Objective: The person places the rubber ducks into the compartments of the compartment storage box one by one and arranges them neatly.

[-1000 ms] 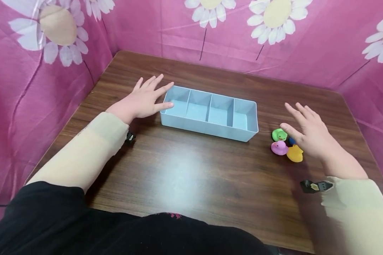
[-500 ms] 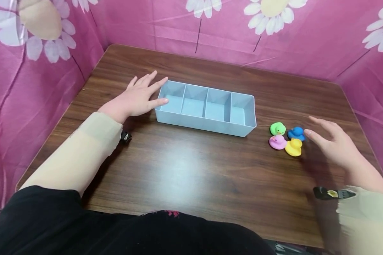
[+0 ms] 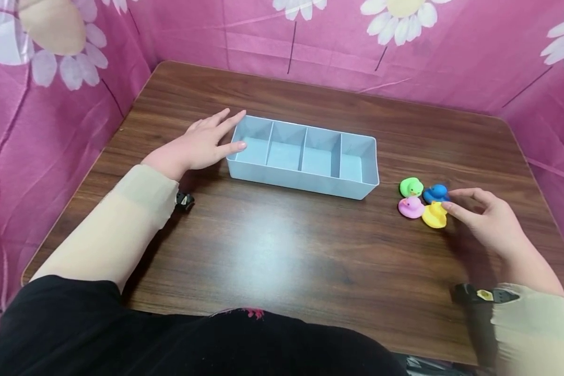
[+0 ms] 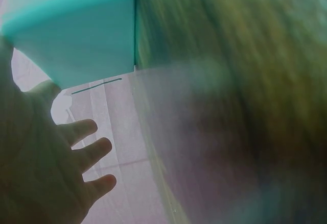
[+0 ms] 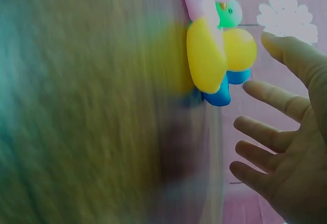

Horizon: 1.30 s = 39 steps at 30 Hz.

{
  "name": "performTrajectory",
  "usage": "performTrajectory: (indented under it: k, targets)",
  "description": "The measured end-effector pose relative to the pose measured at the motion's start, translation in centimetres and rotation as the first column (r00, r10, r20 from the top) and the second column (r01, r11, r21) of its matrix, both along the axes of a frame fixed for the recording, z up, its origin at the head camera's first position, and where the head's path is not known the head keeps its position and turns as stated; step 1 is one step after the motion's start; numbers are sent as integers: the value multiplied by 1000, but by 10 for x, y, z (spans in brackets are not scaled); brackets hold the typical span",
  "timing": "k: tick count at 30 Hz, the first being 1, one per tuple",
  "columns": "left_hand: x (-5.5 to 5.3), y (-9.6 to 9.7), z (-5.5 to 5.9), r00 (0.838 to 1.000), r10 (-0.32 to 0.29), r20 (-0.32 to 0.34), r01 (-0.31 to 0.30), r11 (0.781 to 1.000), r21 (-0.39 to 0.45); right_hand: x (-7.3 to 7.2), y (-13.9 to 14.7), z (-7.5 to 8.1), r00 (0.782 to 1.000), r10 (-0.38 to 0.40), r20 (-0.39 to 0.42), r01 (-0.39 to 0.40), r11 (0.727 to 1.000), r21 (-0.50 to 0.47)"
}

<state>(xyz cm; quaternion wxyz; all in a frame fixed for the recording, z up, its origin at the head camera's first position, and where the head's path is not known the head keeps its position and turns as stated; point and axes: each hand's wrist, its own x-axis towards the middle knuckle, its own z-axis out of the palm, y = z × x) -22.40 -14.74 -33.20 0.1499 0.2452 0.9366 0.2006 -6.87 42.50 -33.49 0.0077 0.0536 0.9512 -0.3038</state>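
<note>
In the head view, my left hand (image 3: 195, 143) is at the left end of a light blue box (image 3: 301, 180) with several compartments in a row. Its fingers are spread, with thumb and index fingertips right at the rim. A green duck (image 3: 411, 187), a blue duck (image 3: 435, 193), a pink duck (image 3: 411, 208) and a yellow duck (image 3: 434, 215) sit clustered to the box's right. My right hand (image 3: 493, 222) is just right of them, thumb by the yellow duck and index finger by the blue one. In the right wrist view its fingers are apart, with nothing between them.
Brown wood-grain table (image 3: 244, 250) under everything, its far edge against a pink curtain (image 3: 263, 47) with white daisies. Dark wrist cameras are strapped under both sleeves. The person's black shirt borders the table's near edge.
My right hand has drawn back to the right from above the ducks, then come down and in toward the blue and yellow ones. The left hand keeps its place at the box; the head view has shifted slightly.
</note>
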Motion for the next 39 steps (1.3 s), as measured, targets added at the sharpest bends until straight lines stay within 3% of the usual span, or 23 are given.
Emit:
performTrajectory:
  k: [24, 39]
  targets:
    - [4, -3, 5, 1000, 12, 13, -12, 1000, 12, -1, -16, 0, 1000, 19, -5, -19, 1000, 3]
    - [2, 0, 3, 1000, 2, 19, -2, 1000, 15, -1, -18, 20, 1000, 17, 2, -17, 1000, -15]
